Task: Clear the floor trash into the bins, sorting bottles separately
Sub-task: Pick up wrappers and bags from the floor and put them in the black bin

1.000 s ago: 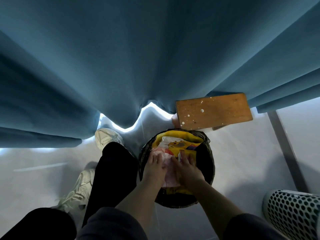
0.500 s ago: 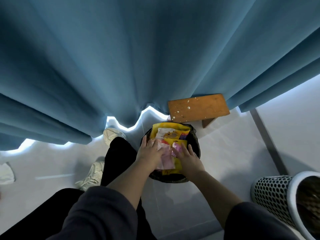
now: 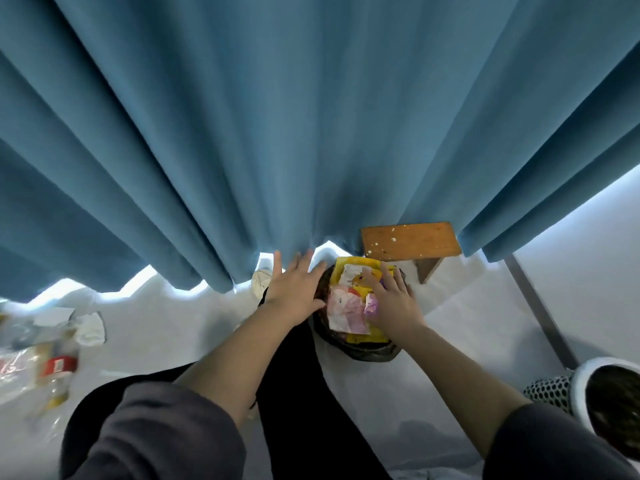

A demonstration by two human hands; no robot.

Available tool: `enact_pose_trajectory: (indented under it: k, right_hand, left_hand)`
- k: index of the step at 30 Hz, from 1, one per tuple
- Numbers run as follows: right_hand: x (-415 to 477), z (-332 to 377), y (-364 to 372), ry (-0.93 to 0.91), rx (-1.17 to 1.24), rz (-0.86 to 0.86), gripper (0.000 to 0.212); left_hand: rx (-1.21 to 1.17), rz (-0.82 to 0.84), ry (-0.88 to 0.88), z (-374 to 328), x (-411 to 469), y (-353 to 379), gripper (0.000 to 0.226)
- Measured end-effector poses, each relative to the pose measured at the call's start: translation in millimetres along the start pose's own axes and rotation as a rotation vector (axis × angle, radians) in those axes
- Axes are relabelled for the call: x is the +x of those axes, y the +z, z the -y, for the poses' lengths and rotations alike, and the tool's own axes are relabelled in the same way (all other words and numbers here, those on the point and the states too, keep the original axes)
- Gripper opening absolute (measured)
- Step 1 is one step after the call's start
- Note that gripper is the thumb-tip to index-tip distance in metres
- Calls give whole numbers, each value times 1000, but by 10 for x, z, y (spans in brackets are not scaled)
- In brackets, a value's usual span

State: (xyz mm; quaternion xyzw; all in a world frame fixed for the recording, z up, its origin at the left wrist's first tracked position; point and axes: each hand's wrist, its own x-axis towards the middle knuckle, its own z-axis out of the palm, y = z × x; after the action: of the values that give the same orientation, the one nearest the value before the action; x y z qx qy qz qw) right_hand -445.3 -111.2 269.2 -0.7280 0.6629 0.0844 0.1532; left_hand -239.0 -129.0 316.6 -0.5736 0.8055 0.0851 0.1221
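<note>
Blue curtain point(image 3: 311, 133) fills the far side, and right below its hem sits the black-lined trash bin point(image 3: 367, 353), packed to the top. The right hand point(image 3: 391, 299) lies flat on the load, fingers straight and spread, pressing on a yellow wrapper point(image 3: 353, 271) and touching the edge of a crumpled pink-and-white paper point(image 3: 346, 310). The left hand point(image 3: 294, 289) is open too, fingers splayed, over the bin's left rim, holding nothing. Just beyond the bin, a paint-flecked wooden stool point(image 3: 410, 239) stands against the curtain. Over on the left, well apart from the bin, a plastic bottle point(image 3: 57, 368) with a red label lies on the pale floor point(image 3: 156, 341), blurred, with a crumpled white paper point(image 3: 90, 327) just beside it. Near right, a white perforated bin point(image 3: 550, 393) shows at the frame edge, its inside dark.
</note>
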Motion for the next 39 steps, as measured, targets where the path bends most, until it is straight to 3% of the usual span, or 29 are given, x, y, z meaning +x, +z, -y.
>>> enact_pose_trajectory:
  k: [12,21,29,39]
  right_hand:
    - [-247,1918,-600,-382,-50,-114,95]
    - [697,3729,-353,-694,-127,-4,92]
    - [1514,4778,-77,-793,-326,186,92]
    - [1386,5495,-916,-859,-436,460,86]
  left_hand:
    - [-241,-243,-441,1452,-1513,-100,77]
    - [-298,-264,-706,2913,-1744,450,70]
    - [-369,-20,-895,3956,-1651,820,72]
    - [-554,197,-1063,4335,-2512,172,78]
